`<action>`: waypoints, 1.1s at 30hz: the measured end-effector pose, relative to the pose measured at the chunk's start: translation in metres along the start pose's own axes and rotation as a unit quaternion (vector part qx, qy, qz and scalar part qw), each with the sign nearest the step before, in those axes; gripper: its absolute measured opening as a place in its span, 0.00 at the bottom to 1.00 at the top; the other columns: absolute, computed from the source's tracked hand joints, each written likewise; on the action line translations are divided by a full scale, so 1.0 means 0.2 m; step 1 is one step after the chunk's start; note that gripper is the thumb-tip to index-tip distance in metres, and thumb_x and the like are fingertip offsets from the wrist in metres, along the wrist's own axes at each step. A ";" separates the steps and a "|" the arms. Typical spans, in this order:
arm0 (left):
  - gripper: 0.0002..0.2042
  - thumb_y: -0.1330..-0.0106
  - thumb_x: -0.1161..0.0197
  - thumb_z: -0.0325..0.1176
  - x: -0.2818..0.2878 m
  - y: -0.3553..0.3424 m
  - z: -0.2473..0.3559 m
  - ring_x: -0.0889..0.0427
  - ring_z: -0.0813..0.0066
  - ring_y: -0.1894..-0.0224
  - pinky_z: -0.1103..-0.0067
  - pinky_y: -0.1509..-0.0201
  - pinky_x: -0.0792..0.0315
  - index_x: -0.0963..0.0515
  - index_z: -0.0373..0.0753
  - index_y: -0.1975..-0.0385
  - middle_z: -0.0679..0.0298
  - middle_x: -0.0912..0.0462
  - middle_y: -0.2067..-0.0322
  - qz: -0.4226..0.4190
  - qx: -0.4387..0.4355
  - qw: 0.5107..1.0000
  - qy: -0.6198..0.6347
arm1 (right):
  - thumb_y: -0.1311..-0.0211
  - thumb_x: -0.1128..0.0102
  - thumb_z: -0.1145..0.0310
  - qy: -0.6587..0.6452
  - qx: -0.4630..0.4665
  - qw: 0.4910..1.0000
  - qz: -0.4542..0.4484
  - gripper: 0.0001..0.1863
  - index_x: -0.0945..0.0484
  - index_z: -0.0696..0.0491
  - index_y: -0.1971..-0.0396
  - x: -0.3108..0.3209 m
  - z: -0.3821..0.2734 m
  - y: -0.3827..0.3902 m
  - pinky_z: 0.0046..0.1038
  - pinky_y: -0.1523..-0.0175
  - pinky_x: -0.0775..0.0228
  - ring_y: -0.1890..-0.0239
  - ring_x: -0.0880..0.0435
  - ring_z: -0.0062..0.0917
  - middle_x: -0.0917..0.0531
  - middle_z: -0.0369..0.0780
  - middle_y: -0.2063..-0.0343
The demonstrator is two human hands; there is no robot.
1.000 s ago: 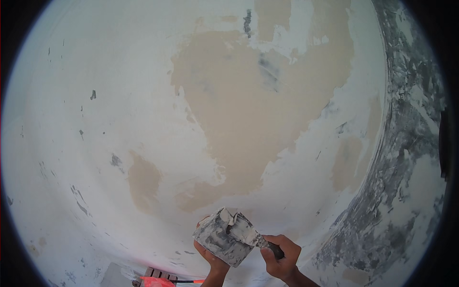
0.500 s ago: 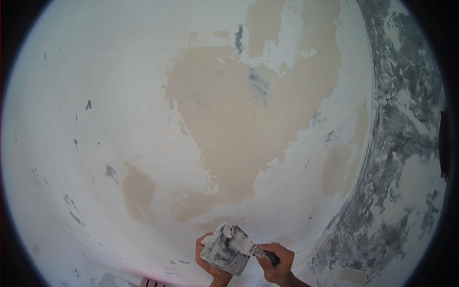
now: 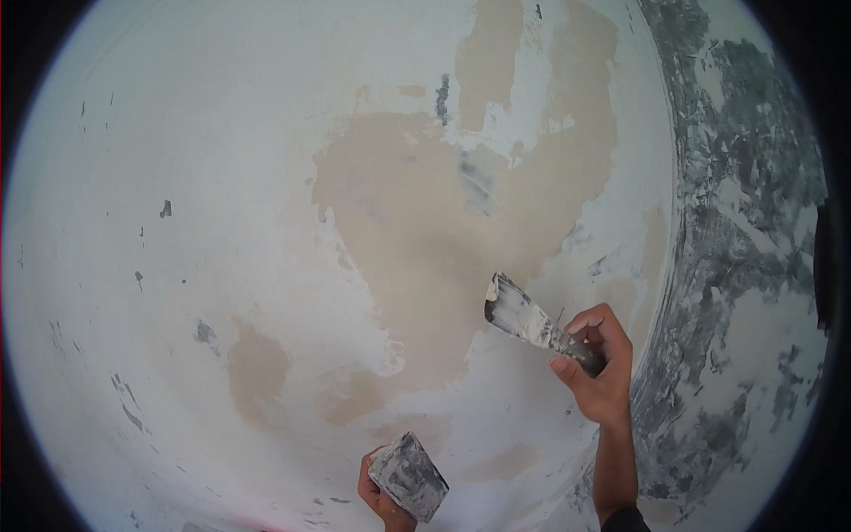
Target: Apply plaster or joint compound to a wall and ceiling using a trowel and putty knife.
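My right hand [image 3: 610, 381] is closed round the dark handle of a putty knife [image 3: 523, 317]. Its broad blade, smeared with white filler, points up and left, with a pale dab along its end, over the lower right part of a large beige patch [image 3: 443, 230] on the white wall. Whether the blade touches the wall I cannot tell. Low in the picture, my left hand [image 3: 374, 493] grips a flat rectangular plate [image 3: 410, 477], grey and streaked with filler; its handle, if any, is hidden. The two tools are well apart.
Smaller beige patches [image 3: 257, 372] and dark flecks [image 3: 166, 209] mark the white wall. Along the right runs a curved edge, beyond which lies a mottled dark grey and white surface [image 3: 745, 266].
My right hand has taken the putty knife off the plate and lifted it up and right, towards the beige patch. The left hand stays low with the plate, slightly turned.
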State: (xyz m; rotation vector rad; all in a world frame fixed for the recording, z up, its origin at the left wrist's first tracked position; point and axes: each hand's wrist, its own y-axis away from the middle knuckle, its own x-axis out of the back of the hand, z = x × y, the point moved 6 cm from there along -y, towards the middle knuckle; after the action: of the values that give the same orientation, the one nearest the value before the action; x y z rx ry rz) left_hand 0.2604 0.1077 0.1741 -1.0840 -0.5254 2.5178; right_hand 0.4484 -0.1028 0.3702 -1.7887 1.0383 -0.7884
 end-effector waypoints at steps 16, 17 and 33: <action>0.16 0.31 0.42 0.37 -0.05 0.06 -0.10 0.19 0.74 0.60 0.79 0.54 0.24 0.23 0.30 0.53 0.60 0.18 0.60 -0.056 0.038 0.998 0.013 | 0.31 0.41 0.63 0.334 0.096 0.934 -0.082 0.15 0.19 0.60 0.71 0.03 -0.19 -0.66 0.29 0.70 0.36 0.79 0.30 0.24 0.24 0.40 0.81; 0.17 0.32 0.43 0.37 -0.06 0.06 -0.10 0.19 0.73 0.59 0.78 0.53 0.24 0.23 0.29 0.53 0.59 0.18 0.59 -0.060 0.042 0.997 0.005 | 0.31 0.41 0.63 0.335 0.097 0.934 -0.083 0.15 0.19 0.60 0.71 0.02 -0.19 -0.67 0.29 0.70 0.36 0.79 0.30 0.24 0.24 0.40 0.81; 0.11 0.40 0.36 0.31 -0.76 -0.32 0.84 0.28 0.70 0.68 0.75 0.64 0.34 0.18 0.35 0.60 0.61 0.20 0.64 -0.165 -0.528 0.763 -0.334 | 0.27 0.45 0.54 0.137 0.071 0.978 0.138 0.22 0.21 0.57 0.74 0.41 -0.14 -0.41 0.18 0.75 0.55 0.80 0.42 0.09 0.34 0.26 0.84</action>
State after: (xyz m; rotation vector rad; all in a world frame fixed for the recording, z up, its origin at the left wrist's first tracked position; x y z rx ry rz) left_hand 0.2441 0.0626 0.4040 -0.1767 -2.2757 2.1110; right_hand 0.4874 -0.1658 0.4628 -1.4027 1.3407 -0.9258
